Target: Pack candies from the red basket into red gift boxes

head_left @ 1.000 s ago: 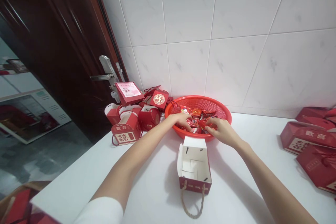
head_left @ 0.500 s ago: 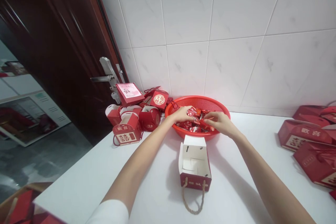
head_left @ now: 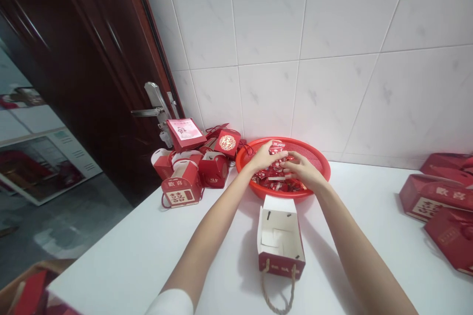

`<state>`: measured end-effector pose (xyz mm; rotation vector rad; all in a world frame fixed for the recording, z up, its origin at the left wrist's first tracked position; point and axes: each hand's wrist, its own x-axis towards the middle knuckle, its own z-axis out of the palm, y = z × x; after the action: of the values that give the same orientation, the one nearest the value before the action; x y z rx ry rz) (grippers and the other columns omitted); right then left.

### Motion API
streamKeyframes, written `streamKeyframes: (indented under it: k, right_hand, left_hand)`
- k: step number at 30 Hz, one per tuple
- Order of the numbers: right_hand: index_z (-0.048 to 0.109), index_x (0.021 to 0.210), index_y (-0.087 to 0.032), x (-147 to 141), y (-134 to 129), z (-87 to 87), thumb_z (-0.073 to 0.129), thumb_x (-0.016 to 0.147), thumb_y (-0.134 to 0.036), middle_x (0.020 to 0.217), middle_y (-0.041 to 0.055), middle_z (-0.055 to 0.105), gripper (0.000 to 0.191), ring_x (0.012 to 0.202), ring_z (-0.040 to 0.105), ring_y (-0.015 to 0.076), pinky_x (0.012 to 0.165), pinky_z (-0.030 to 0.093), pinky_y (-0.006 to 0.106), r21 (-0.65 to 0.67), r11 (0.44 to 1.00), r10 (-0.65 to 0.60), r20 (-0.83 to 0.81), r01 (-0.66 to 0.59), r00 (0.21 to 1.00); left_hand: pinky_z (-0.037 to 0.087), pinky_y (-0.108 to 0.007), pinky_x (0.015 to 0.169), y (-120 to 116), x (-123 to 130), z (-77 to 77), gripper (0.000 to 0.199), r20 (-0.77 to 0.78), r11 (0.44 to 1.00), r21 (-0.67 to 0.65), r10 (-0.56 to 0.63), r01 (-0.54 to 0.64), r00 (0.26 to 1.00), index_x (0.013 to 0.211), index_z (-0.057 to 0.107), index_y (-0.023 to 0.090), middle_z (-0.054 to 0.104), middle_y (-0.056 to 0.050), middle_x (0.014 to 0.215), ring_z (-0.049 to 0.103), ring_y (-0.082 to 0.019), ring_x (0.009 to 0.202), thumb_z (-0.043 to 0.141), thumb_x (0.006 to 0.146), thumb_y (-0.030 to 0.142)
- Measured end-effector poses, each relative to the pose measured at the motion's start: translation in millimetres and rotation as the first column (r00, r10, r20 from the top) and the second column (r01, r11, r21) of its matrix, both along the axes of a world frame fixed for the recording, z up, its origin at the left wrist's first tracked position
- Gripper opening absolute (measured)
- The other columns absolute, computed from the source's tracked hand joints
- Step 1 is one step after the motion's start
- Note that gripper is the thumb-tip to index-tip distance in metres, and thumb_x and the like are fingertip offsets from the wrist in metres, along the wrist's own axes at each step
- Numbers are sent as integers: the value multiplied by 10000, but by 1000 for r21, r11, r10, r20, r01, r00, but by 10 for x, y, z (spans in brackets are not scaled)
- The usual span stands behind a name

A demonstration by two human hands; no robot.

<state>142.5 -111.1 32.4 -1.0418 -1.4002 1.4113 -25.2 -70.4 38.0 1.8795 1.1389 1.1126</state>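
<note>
A red plastic basket (head_left: pixel 320 160) stands against the wall, with red-wrapped sweets (head_left: pixel 279 184) in it. My left hand (head_left: pixel 264 157) is over the basket's left side, its fingers curled round red-wrapped candy (head_left: pixel 277 146). Close to its thumb, my right hand (head_left: pixel 305 171) is bent inward with curled fingers; what they hold, if anything, is hidden. In front of the basket, an open red gift box (head_left: pixel 281 236) with a white inside shows only its bare bottom. Its twisted rope handle (head_left: pixel 279 307) hangs toward me.
Several red gift boxes (head_left: pixel 181 191) are heaped at the left by the door (head_left: pixel 99 59). More red boxes (head_left: pixel 439 197) stand at the right on the white table (head_left: pixel 221 275). A carton with red boxes (head_left: pixel 33 290) sits below the table's left edge.
My right hand has moved left across the basket, up to my left hand. The left hand still has red-wrapped candy. The whole view has shifted slightly.
</note>
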Motion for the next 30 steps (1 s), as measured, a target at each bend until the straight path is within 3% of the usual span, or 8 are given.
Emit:
streamKeyframes:
  k: [7, 12, 22, 26, 30]
  right_hand:
    - [594, 1064, -185, -11, 28, -44, 688, 789, -184, 893, 49, 669, 291, 788, 669, 174, 598, 585, 259, 21, 1000, 4, 94, -6, 996]
    - [582, 1102, -182, -22, 15, -39, 684, 782, -159, 894, 56, 682, 337, 800, 665, 177, 556, 557, 237, 8, 1000, 28, 106, -29, 994]
    - [603, 1058, -158, -11, 17, -32, 664, 769, -107, 907, 69, 699, 300, 830, 685, 207, 568, 551, 261, 18, 999, 26, 149, -29, 989]
    - [635, 1063, -144, -22, 5, -8, 688, 770, -107, 905, 82, 705, 301, 834, 683, 212, 614, 572, 284, -24, 1000, 19, 125, -17, 992]
    - [678, 1019, -142, -31, 6, -5, 708, 777, -110, 847, 59, 686, 246, 776, 650, 183, 634, 587, 284, -16, 1000, 0, 117, 1, 993]
  left_hand:
    - [475, -393, 999, 57, -9, -113, 365, 4, 997, -35, -68, 68, 998, 1067, 605, 132, 693, -125, 1149, 632, -252, 1105, 652, 879, 442]
    - [478, -375, 999, 20, -45, -158, 295, -45, 998, -34, -58, 56, 997, 1065, 593, 160, 705, -87, 1086, 635, -236, 1095, 591, 915, 414]
    - [388, -387, 1119, -90, -47, -101, 415, -89, 996, -66, -62, 56, 994, 1294, 552, 198, 623, -99, 1345, 560, -244, 1275, 461, 979, 452]
    - [340, -403, 1164, -106, -41, -83, 422, -118, 996, -82, -43, 34, 992, 1374, 503, 183, 521, -120, 1482, 474, -251, 1376, 460, 980, 328]
    - [323, -408, 1181, -91, -32, -124, 456, -96, 992, -91, -95, 87, 991, 1404, 497, 205, 498, -105, 1506, 433, -241, 1411, 452, 950, 218]
